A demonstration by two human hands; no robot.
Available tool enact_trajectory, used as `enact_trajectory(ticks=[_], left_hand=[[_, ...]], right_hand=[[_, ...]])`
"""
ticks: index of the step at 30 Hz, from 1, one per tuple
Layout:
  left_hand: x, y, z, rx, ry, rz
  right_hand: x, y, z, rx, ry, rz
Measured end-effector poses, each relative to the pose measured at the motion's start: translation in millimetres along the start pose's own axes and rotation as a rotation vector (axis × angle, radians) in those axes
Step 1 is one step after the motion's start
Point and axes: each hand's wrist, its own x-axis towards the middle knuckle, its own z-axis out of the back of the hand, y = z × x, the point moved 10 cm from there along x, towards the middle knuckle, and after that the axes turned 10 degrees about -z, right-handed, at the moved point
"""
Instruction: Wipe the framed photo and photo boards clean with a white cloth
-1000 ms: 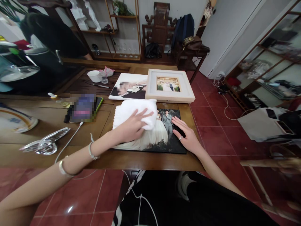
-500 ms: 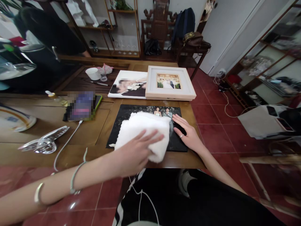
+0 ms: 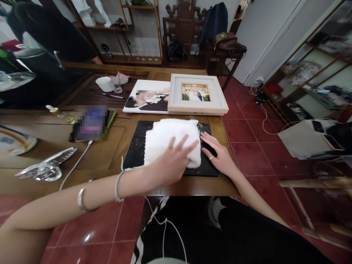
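A dark photo print (image 3: 134, 146) lies flat on the wooden table (image 3: 176, 189) in front of me. A folded white towel (image 3: 165, 137) covers most of it. My left hand (image 3: 172, 161) presses on the towel's near part with fingers spread flat. My right hand (image 3: 218, 156), wearing a ring, lies flat with fingers stretched on the print's right edge, beside the towel.
Behind the print sit a white framed photo (image 3: 196, 97) and an unframed print (image 3: 145, 101). A phone (image 3: 92, 123) with a cable, a silver ornament (image 3: 45, 168), a plate (image 3: 13, 141) and a white cup (image 3: 105, 83) lie to the left. Red tiled floor is on the right.
My left hand slid the towel toward me across the print, then back up toward its middle. My right hand stayed on the print's right edge.
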Motion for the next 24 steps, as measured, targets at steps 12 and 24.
enact_trajectory(ticks=[12, 24], left_hand=[[-10, -21, 11.0, -0.087, 0.04, -0.047], [26, 28, 2.0, 0.045, -0.015, 0.197]], right_hand=[[0, -2, -1, -0.005, 0.011, 0.007], [-2, -6, 5, 0.103, -0.013, -0.086]])
